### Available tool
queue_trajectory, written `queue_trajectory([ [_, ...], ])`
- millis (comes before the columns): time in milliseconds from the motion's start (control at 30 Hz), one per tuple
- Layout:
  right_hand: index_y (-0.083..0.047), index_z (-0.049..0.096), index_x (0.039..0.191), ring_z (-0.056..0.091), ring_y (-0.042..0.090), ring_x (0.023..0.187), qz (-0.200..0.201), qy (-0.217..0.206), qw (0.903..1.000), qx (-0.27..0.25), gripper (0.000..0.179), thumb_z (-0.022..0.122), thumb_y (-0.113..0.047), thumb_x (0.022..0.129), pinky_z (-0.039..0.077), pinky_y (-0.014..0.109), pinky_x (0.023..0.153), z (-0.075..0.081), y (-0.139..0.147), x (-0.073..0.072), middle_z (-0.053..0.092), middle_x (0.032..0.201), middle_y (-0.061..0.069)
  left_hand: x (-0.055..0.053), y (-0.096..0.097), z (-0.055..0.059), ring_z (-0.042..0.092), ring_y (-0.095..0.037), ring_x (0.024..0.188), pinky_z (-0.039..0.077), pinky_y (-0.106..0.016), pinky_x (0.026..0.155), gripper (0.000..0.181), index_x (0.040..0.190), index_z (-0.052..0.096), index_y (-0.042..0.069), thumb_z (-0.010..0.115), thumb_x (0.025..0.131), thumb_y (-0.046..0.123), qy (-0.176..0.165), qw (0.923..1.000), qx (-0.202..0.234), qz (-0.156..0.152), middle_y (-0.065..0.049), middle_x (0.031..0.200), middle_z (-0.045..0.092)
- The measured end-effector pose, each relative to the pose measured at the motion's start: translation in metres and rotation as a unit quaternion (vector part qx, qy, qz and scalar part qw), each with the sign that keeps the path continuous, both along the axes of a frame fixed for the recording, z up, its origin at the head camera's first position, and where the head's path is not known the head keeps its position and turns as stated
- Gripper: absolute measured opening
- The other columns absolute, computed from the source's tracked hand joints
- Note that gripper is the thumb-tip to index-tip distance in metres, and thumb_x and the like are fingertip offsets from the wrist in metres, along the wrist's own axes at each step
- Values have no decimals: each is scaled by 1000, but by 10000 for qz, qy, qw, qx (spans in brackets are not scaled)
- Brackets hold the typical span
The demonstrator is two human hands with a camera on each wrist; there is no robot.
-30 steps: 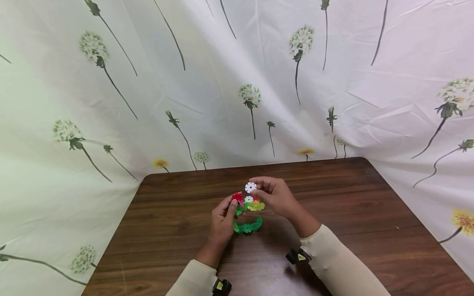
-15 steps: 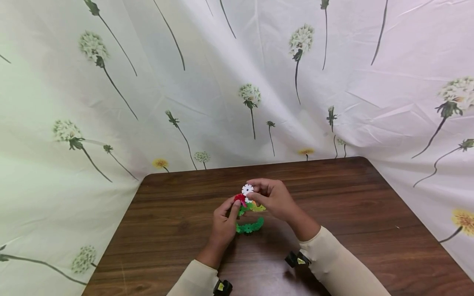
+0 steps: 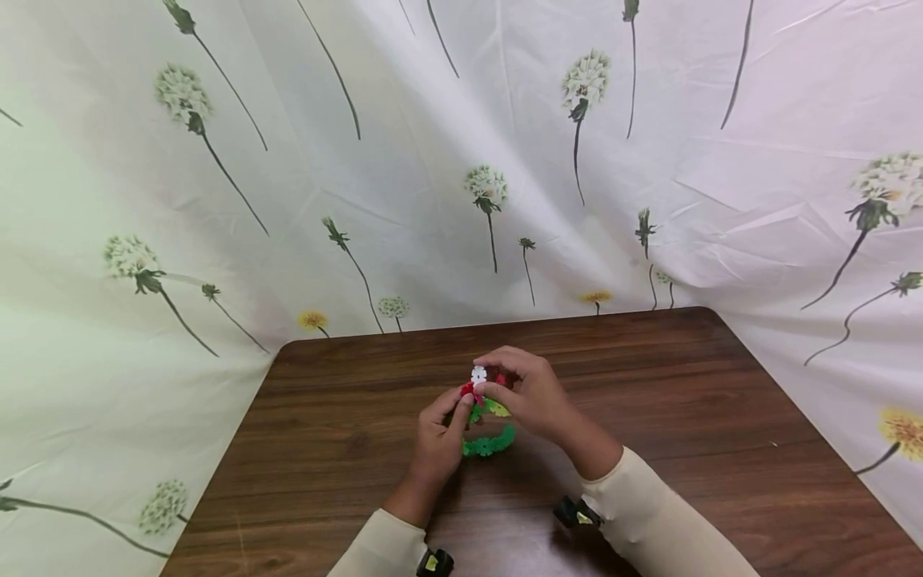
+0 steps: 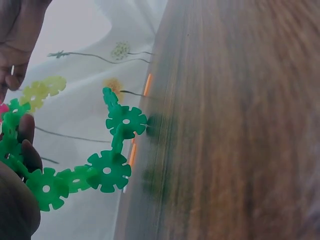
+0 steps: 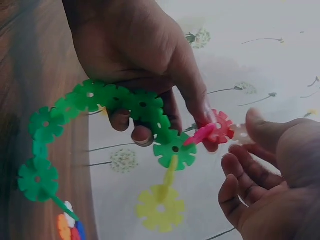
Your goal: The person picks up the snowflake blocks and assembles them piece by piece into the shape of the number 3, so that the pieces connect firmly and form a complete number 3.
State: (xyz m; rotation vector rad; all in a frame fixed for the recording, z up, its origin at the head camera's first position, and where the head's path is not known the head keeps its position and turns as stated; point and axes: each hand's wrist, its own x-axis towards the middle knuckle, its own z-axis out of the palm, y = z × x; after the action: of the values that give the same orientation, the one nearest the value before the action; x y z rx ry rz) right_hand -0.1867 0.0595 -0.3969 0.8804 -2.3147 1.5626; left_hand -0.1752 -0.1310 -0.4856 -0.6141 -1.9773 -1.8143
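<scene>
My left hand point(image 3: 437, 441) pinches a red notched flower disc point(image 5: 223, 120) between thumb and finger. A pink disc point(image 5: 201, 135) links it to a curved chain of green flower discs point(image 5: 46, 125), which hangs under the hand above the table. Yellow discs point(image 5: 160, 207) branch off the same chain. Facing it, my right hand point(image 3: 537, 397) pinches a white flower disc point(image 3: 479, 374) by its edge, against the red disc's rim. Whether the white disc's slot is engaged cannot be told. In the left wrist view the right hand point(image 4: 20, 42) shows only partly.
Brown wooden table point(image 3: 332, 417) lies beneath both hands. Several loose discs point(image 5: 65, 227), orange, white, red and blue, show low in the right wrist view. A white cloth point(image 3: 433, 160) printed with dandelions hangs behind and beside the table.
The right hand has brought the white disc left and down until it meets the red disc. My left hand has shifted slightly right with the chain.
</scene>
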Motion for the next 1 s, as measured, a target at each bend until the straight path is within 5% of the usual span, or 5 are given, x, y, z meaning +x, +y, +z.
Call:
queue_trajectory([
  [267, -3, 77, 128, 69, 21, 92, 157, -232, 9991, -308, 33, 83, -5, 96, 61, 24, 80, -9, 0, -4, 79, 117, 13, -1, 1, 1, 69, -27, 72, 62, -41, 62, 19, 116, 77, -3, 58, 110, -2, 183, 9998, -12, 53, -23, 90, 71],
  [600, 1, 76, 129, 74, 19, 100, 444, 632, 9963, -380, 37, 83, 0, 93, 64, 29, 87, -20, -3, -10, 79, 120, 16, 0, 2, 2, 68, -30, 69, 64, -40, 62, 20, 117, 77, -6, 59, 107, -7, 564, 9984, 27, 18, -26, 89, 72],
  [867, 1, 76, 130, 72, 13, 104, 531, 381, 9968, -466, 38, 82, 0, 93, 64, 25, 88, -23, -3, -10, 78, 120, 17, 0, 1, 1, 66, -36, 66, 64, -41, 60, 21, 118, 76, -10, 60, 106, -9, 619, 9981, 35, 65, -28, 89, 74],
  [1000, 0, 75, 131, 72, 16, 101, 533, 424, 9966, -472, 38, 82, -1, 94, 64, 29, 87, -24, -5, -10, 78, 120, 17, 0, -1, 0, 67, -29, 66, 64, -41, 61, 21, 119, 76, -9, 59, 108, -7, 419, 9991, 63, 93, -27, 89, 73],
])
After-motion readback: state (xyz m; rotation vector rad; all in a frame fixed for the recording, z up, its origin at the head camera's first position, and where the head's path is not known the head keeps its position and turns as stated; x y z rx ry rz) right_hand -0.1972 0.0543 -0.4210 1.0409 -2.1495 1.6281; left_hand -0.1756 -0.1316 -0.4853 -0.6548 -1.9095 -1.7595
